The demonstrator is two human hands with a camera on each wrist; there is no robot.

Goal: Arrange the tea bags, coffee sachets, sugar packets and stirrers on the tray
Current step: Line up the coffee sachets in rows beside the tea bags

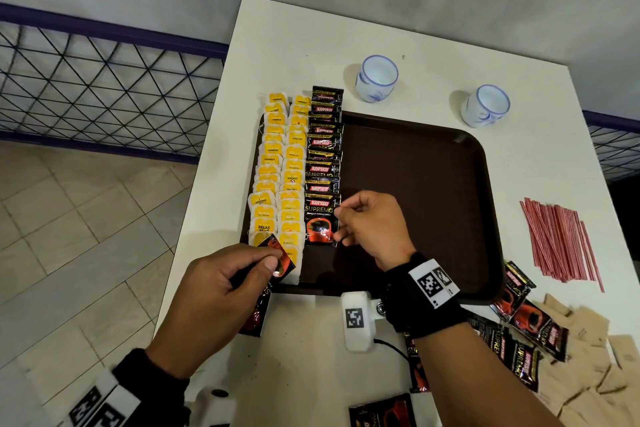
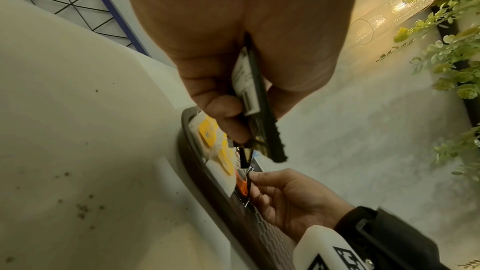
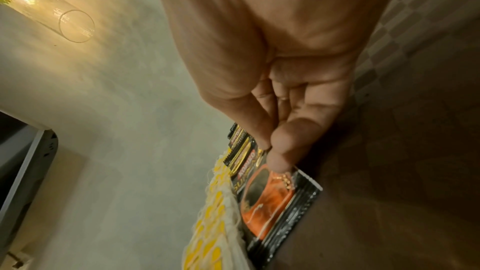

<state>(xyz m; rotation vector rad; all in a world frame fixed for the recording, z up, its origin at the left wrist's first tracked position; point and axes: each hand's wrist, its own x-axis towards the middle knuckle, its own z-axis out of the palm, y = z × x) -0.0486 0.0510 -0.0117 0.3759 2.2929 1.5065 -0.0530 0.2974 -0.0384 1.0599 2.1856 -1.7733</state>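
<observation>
- Nearest the head camera, the left hand [image 1: 214, 291] pinches a few black coffee sachets [image 1: 277, 262] between thumb and curled fingers, over the near left corner of the brown tray [image 1: 433, 204].
- Just right of it, the right hand [image 1: 372, 224] has its fingers curled, the fingertips pinching the right edge of the nearest laid sachet [image 1: 321, 224]. That sachet reads "KOPIKO SUPREMO" above a red cup picture.
- One overlapping column of coffee sachets [image 1: 323, 149] runs up the tray from it, each showing a red "KOPIKO" label; the farthest one sticks out past the far rim.
- Two columns of tea bags [image 1: 280, 177] with yellow tags fill the left of the tray, touching the coffee column. Tags read "RELAX", "INSPIRED" and "CONNECT"; the rest are too small to read.
- On the white surface [image 1: 294, 357], red-and-white stirrers [image 1: 561, 243] lie bundled to the right of the tray.
- Loose "KOPIKO SUPREMO" sachets [image 1: 519, 333] lie at the near right, overlapping brown sugar packets [image 1: 585, 367].
- Two white cups with blue pattern [image 1: 376, 78] stand beyond the tray's far rim.
</observation>
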